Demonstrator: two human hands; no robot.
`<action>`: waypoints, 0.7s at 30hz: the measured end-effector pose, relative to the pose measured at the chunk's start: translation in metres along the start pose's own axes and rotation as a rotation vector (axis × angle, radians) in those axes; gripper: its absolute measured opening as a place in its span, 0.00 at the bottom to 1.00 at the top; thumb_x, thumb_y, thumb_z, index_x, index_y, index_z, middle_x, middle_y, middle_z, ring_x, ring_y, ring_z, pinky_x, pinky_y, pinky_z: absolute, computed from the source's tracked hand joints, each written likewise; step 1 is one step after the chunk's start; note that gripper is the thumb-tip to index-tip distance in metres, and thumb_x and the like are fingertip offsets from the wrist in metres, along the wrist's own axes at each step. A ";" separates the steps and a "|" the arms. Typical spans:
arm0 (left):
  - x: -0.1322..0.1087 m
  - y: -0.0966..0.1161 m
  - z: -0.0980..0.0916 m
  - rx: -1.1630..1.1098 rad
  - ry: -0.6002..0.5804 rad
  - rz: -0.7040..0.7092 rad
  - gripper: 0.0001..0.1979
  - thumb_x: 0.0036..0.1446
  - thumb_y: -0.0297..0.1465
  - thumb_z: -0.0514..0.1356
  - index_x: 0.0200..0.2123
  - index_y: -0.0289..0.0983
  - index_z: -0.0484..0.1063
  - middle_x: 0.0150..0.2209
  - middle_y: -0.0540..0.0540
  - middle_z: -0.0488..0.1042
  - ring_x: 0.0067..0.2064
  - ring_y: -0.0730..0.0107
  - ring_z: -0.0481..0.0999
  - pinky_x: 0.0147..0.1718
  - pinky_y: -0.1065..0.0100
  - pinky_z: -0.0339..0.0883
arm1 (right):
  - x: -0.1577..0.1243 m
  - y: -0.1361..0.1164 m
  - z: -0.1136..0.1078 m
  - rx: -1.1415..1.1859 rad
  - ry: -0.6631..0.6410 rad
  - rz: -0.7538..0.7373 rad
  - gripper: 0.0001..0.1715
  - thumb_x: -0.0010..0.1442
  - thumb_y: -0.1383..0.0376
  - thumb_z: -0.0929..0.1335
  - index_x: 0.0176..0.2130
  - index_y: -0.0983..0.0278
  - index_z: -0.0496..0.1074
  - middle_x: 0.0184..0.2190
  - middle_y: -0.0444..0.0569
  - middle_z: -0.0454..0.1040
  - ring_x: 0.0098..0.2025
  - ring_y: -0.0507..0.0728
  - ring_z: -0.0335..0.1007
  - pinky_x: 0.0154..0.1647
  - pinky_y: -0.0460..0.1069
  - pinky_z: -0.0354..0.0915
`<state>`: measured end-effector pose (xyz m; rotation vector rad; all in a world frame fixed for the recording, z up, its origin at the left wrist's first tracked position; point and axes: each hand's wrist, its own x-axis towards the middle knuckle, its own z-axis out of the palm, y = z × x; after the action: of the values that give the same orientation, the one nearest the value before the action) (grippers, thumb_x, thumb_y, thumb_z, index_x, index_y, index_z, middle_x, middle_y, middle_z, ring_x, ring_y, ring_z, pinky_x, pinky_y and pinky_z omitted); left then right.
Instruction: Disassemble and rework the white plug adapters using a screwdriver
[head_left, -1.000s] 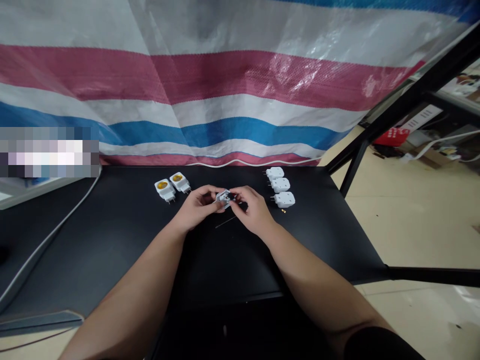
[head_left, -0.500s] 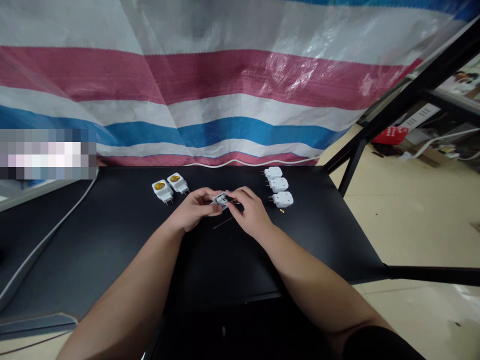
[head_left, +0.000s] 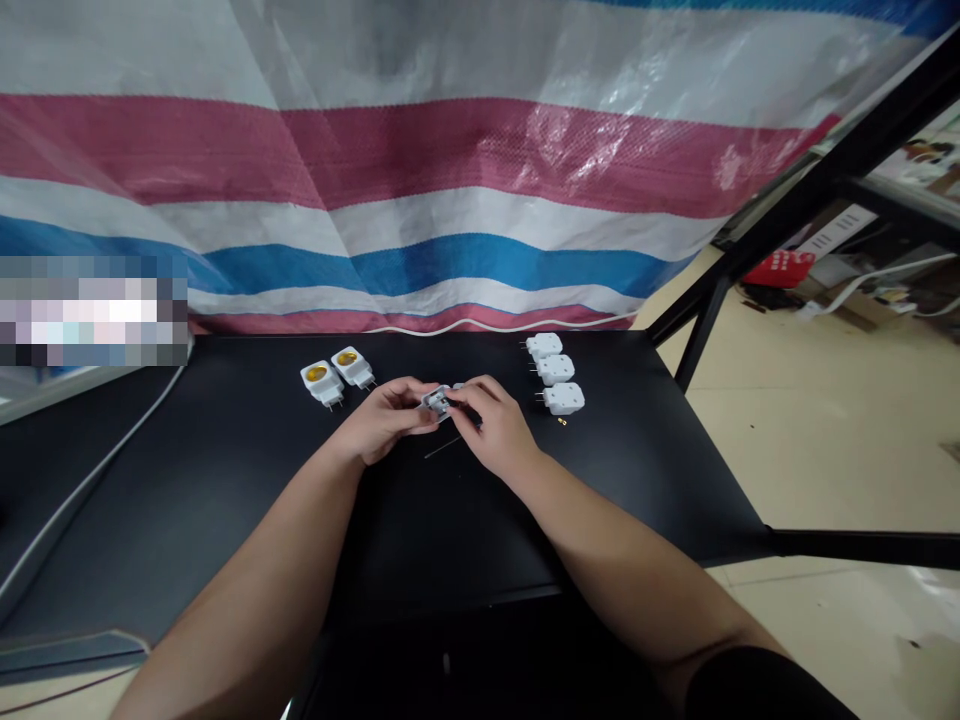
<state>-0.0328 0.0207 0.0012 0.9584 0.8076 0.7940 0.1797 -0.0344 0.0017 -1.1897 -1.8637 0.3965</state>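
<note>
Between the fingers and thumb of my left hand (head_left: 384, 418) is a white plug housing (head_left: 436, 402), its open side facing up with small parts inside. My right hand (head_left: 491, 420) is closed at the housing's right edge, thumb and fingertips pinched there. Whatever those fingertips grip is too small or hidden to make out. A thin rod (head_left: 440, 448) lies on the table below the hands, partly covered by my right hand.
Two white plugs with round yellow lenses (head_left: 317, 374) sit on the black table (head_left: 450, 540) at left. Three white plug bodies with pins (head_left: 562, 398) form a column at right, with small brass pieces (head_left: 562, 421) beside the nearest. A striped plastic sheet (head_left: 420, 160) hangs behind.
The housing has shifted slightly left and turned in my left hand, showing more of its inside. My right fingertips have moved a little along its right edge.
</note>
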 end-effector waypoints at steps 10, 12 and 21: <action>0.000 0.001 0.006 -0.048 0.022 0.031 0.23 0.42 0.24 0.82 0.43 0.37 0.82 0.42 0.47 0.85 0.40 0.69 0.86 0.40 0.70 0.84 | 0.000 -0.005 -0.001 0.078 0.059 0.072 0.06 0.66 0.67 0.70 0.44 0.59 0.74 0.43 0.50 0.75 0.42 0.56 0.78 0.49 0.54 0.79; 0.001 0.001 0.007 -0.048 0.031 0.055 0.23 0.43 0.24 0.81 0.43 0.37 0.80 0.43 0.47 0.84 0.41 0.69 0.86 0.41 0.69 0.84 | 0.001 -0.005 0.000 0.125 0.067 0.103 0.02 0.65 0.66 0.71 0.40 0.60 0.72 0.40 0.48 0.74 0.37 0.54 0.77 0.44 0.52 0.78; 0.002 -0.003 0.011 -0.043 0.033 0.180 0.23 0.42 0.25 0.82 0.40 0.38 0.77 0.43 0.48 0.83 0.40 0.70 0.84 0.37 0.71 0.83 | -0.001 0.007 0.012 0.357 0.030 0.299 0.13 0.64 0.57 0.72 0.34 0.58 0.65 0.28 0.42 0.72 0.26 0.52 0.70 0.29 0.49 0.72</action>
<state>-0.0214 0.0170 0.0016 0.9915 0.7369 0.9817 0.1742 -0.0297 -0.0097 -1.2154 -1.5097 0.8343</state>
